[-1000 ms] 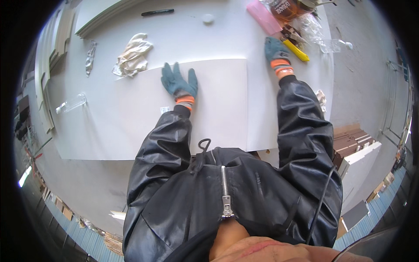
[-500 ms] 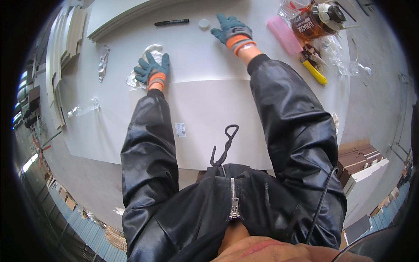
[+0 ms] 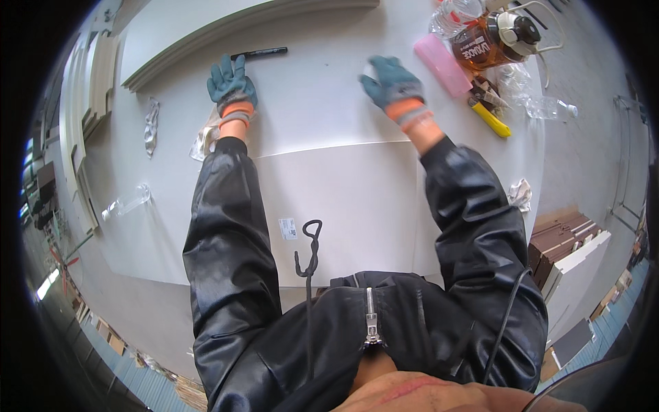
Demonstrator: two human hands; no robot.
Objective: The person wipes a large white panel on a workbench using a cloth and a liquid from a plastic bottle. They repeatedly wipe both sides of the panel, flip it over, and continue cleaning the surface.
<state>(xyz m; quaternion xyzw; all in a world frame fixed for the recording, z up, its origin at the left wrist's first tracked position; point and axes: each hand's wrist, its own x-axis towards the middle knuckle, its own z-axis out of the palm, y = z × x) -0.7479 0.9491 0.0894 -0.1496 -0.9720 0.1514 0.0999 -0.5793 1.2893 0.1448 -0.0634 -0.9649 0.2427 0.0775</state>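
Note:
My left hand, in a teal and grey glove with an orange cuff, lies over the white sheet with its fingers spread. Its fingertips reach the black marker, covering one end of it. Beneath that wrist a crumpled white cloth is partly hidden. My right hand, gloved alike and slightly blurred, is closed on a small round white cap, which shows between thumb and forefinger. Between me and both hands lies a pale flat panel bearing a small printed label.
At the far right stand a brown drink bottle, a pink block, a yellow-handled cutter and clear plastic bottles. Stacked pale boards line the far left. An empty bottle and a crumpled wrapper lie left.
My left hand has moved off the cloth, forward to the marker. My right hand has picked up the white cap and drawn it back to the right.

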